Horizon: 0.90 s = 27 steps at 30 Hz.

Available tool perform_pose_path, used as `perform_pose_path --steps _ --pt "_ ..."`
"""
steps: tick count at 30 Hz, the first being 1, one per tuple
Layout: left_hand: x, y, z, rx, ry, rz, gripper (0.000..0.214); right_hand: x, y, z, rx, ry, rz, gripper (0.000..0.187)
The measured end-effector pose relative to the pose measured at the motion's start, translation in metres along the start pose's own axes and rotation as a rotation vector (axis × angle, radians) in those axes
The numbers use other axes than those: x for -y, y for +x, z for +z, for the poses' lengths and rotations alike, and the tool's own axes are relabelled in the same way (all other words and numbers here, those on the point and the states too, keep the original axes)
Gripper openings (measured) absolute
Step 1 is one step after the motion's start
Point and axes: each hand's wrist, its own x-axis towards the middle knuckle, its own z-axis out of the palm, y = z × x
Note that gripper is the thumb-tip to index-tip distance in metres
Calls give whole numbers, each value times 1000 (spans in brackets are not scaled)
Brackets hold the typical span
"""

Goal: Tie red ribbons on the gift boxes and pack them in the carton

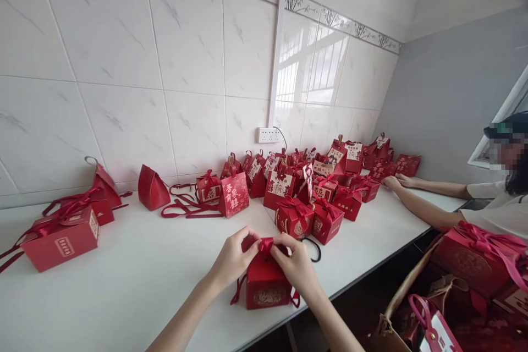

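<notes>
In front of me on the white table stands a red gift box (268,292) with a gold pattern on its front. A red ribbon (266,244) is gathered into a bow on its top. My left hand (238,256) pinches the bow's left side between thumb and fingers. From the right, my right hand (293,259) pinches its other side. Ribbon tails hang down both sides of the box. Just behind my right hand lies a black loop (315,250). My fingers partly hide the bow and the box's top.
Many red gift boxes (295,217) crowd the table (136,291) toward the wall. More boxes (61,242) stand at the left, and loose ribbon (187,209) lies mid-table. At right, a co-worker's arms (416,198) rest on the table; a bag (396,319) and boxes sit below.
</notes>
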Motion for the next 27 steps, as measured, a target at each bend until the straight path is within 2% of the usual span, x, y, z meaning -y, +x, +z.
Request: perform_pose_path --steps 5,11,15,22,27 --pt "-5 2 2 53 30 -3 15 1 -1 -10 24 43 68 20" --pt "-9 2 -1 104 56 43 12 1 -4 -12 -36 145 147 20" --pt "-11 2 -2 144 77 80 14 1 -4 -13 -62 86 116 17" --pt "-12 8 3 186 87 17 31 4 2 -19 -36 -9 44 11" --pt "-10 10 5 200 50 3 35 2 3 -21 -35 -55 6 10"
